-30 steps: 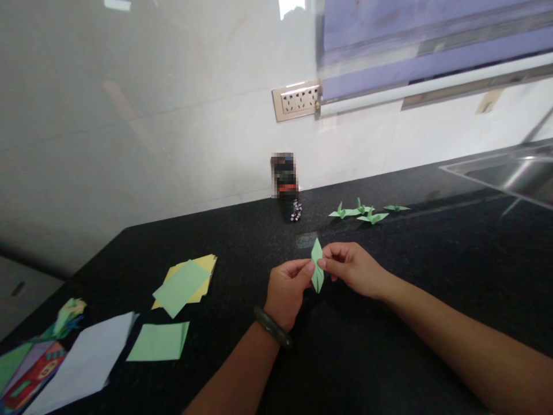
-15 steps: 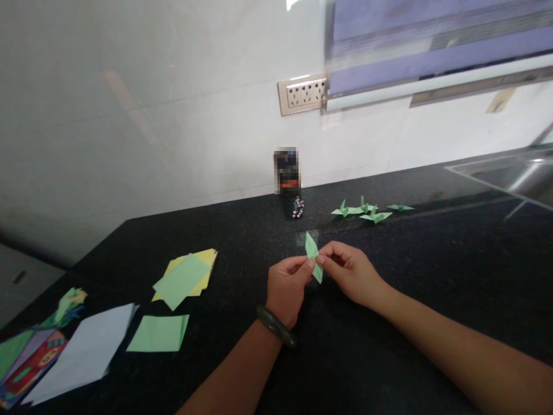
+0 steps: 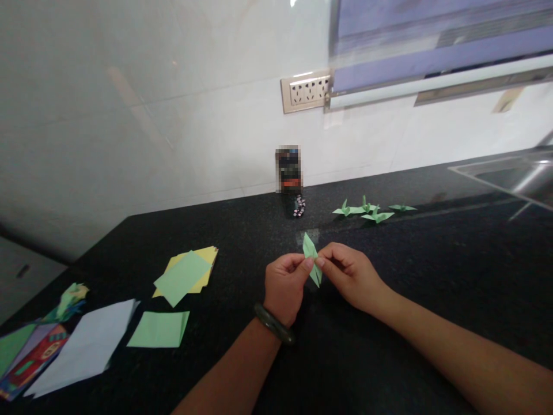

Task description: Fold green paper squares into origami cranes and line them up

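A small diamond-shaped piece of folded green paper point(image 3: 309, 248) is held upright between both hands above the black counter. My left hand point(image 3: 284, 282), with a dark bangle point(image 3: 273, 324) at its wrist, pinches the paper from the left between thumb and fingers. From the right, the thumb and forefinger of my right hand point(image 3: 352, 276) are closed on its middle. The fingertips cover part of the paper's centre. Several folded green paper cranes point(image 3: 377, 217) sit on the counter beyond my right hand.
On the left lie green and yellow paper sheets point(image 3: 184, 276), a folded green sheet point(image 3: 158, 329), white paper point(image 3: 86, 349) and a colourful packet point(image 3: 37, 357). A beaded string point(image 3: 299, 206) lies before a blurred-out object point(image 3: 289, 169) at the wall. A metal sink edge point(image 3: 496, 187) is at right.
The folded paper has tilted slightly and its lower tip has dropped a little. Both hands keep their pinch on it. The whole view has shifted slightly.
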The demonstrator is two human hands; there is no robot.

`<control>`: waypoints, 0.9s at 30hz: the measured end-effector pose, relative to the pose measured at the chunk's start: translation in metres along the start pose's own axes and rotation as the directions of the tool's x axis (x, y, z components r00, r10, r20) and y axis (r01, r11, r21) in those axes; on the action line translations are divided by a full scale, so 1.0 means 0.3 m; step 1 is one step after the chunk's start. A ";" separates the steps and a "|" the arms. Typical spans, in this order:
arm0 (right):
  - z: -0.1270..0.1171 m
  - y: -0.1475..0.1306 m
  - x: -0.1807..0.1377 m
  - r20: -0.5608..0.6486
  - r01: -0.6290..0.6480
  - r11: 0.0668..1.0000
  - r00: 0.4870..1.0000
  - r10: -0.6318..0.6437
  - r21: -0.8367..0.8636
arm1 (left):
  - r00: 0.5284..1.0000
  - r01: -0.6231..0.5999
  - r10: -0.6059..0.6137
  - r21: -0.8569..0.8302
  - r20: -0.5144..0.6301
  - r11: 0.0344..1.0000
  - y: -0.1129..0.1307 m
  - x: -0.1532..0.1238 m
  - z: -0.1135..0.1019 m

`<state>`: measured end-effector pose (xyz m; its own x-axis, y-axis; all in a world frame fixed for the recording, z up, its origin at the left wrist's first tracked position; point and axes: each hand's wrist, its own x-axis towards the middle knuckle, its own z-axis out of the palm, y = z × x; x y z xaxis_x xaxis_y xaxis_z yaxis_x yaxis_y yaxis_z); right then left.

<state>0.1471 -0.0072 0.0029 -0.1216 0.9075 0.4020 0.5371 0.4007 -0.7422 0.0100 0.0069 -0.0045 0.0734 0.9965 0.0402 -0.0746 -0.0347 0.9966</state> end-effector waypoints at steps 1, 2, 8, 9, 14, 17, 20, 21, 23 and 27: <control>0.001 0.001 0.000 0.006 -0.004 1.000 1.000 0.004 -0.017 | 1.000 0.005 -0.005 -0.012 -0.007 1.000 0.000 -0.001 0.002; 0.002 0.002 0.000 0.011 -0.005 0.999 1.000 0.005 -0.034 | 1.000 0.013 -0.013 -0.029 -0.008 1.000 0.001 -0.002 0.005; 0.001 -0.008 -0.002 0.000 0.007 0.998 1.000 -0.007 -0.055 | 0.996 0.023 -0.020 -0.038 0.087 0.999 -0.003 -0.007 0.012; 0.000 -0.008 -0.002 0.008 0.007 0.999 1.000 -0.007 -0.044 | 0.997 0.012 -0.010 -0.026 0.080 1.000 -0.007 -0.005 0.010; 0.003 0.009 0.001 0.015 -0.069 0.997 0.998 0.068 0.035 | 0.999 0.051 -0.050 -0.023 0.021 0.998 -0.020 0.006 -0.001; 0.005 0.011 0.004 -0.020 -0.121 0.980 0.992 0.125 0.156 | 0.996 0.071 -0.071 -0.005 0.045 0.997 -0.001 0.001 -0.002; 0.004 0.002 0.007 -0.005 -0.176 0.947 0.983 0.184 0.270 | 0.995 0.084 -0.086 0.035 0.060 0.996 0.019 -0.008 0.003; 0.002 -0.001 0.008 0.001 -0.192 0.938 0.980 0.201 0.289 | 0.994 0.090 -0.092 0.029 0.063 0.996 0.022 -0.010 0.004; -0.001 -0.002 0.010 0.006 -0.219 0.922 0.973 0.230 0.318 | 0.987 0.114 -0.110 -0.026 0.115 0.993 0.022 -0.011 0.007; -0.003 0.010 0.014 -0.030 -0.248 0.898 0.960 0.277 0.363 | 0.967 0.173 -0.137 -0.158 0.215 0.972 0.006 -0.006 0.009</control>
<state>0.1488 -0.0024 0.0028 0.0571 0.9788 0.1965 0.2096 0.1807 -0.9610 0.0123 0.0048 -0.0027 0.2950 0.9519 -0.0825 -0.2168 0.1508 0.9645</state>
